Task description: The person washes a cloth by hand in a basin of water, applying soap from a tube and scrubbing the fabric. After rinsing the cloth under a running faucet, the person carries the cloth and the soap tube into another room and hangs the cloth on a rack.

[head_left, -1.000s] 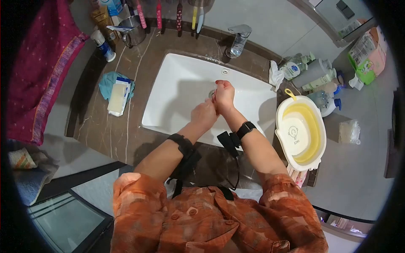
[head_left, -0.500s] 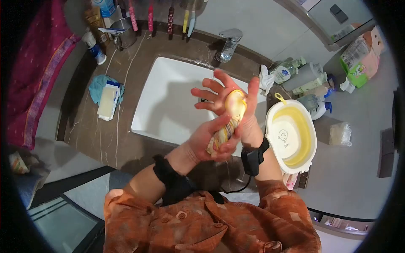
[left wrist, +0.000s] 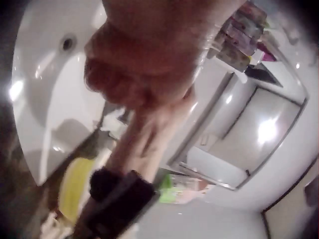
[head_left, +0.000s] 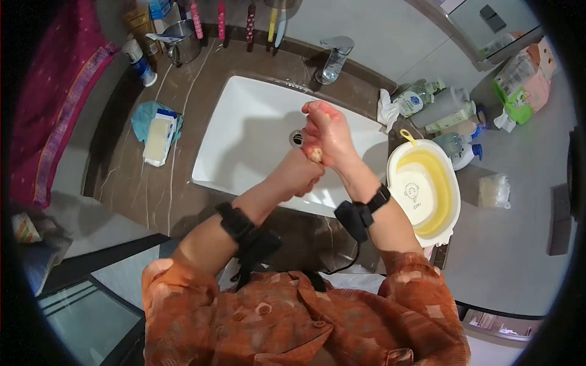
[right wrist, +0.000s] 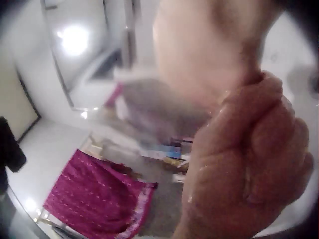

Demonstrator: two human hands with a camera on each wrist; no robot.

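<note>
Both hands are together over the white sink (head_left: 238, 122). My left hand (head_left: 296, 172) is a fist round a small striped cloth (head_left: 315, 155), and a pale, bunched bit of it shows between the hands. Just above and to the right, my right hand (head_left: 329, 131) curls its fingers on the cloth's other end. Most of the cloth is hidden inside the two fists. In the right wrist view the left hand (right wrist: 244, 164) looks wet, its fingers tightly folded.
Behind the sink stands a chrome tap (head_left: 336, 61). A yellow and white basin (head_left: 453, 195) sits to the right, below several bottles (head_left: 421, 97). On the left counter, a soap bar (head_left: 157, 137) lies by a blue cloth (head_left: 141, 125). Toothbrushes (head_left: 250, 24) hang on the wall.
Half a second ago the right palm was spread with the twisted cloth across it, the left hand gripping its lower part. Now the right fingers have closed and both hands are further forward over the sink.
</note>
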